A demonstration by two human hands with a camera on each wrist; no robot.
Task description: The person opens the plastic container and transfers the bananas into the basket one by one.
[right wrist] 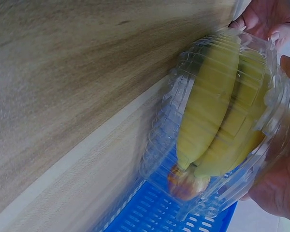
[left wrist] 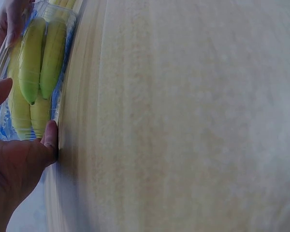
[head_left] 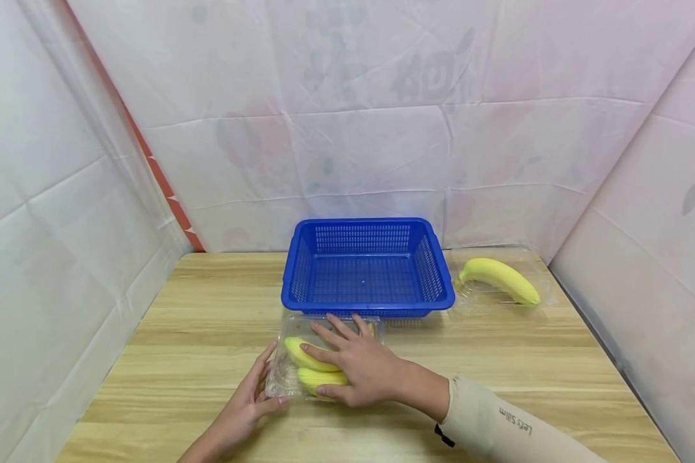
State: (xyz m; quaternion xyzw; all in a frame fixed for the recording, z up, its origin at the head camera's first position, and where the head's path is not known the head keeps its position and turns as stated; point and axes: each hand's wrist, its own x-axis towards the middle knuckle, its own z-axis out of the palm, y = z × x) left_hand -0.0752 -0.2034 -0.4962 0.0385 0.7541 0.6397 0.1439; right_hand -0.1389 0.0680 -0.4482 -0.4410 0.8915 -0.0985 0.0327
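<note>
A clear plastic container (head_left: 279, 383) with bananas in it lies on the table in front of the basket. In the head view two yellow bananas (head_left: 302, 355) show side by side; the left wrist view shows several bananas (left wrist: 33, 63) stacked. A round, reddish-brown thing like an onion (right wrist: 187, 183) sits at their stem end in the right wrist view. My left hand (head_left: 242, 402) grips the container's left end, thumb at the near corner and fingers along the side. Over the top lies my right hand (head_left: 366, 368), fingers spread across the container and bananas, partly hiding them.
A blue plastic basket (head_left: 367, 306) stands right behind the container, toward the back curtain (head_left: 370, 154). To its right, another clear container (head_left: 547, 289) holds a single banana (head_left: 500, 278). Light curtains also hang at both sides of the wooden table (head_left: 208, 321).
</note>
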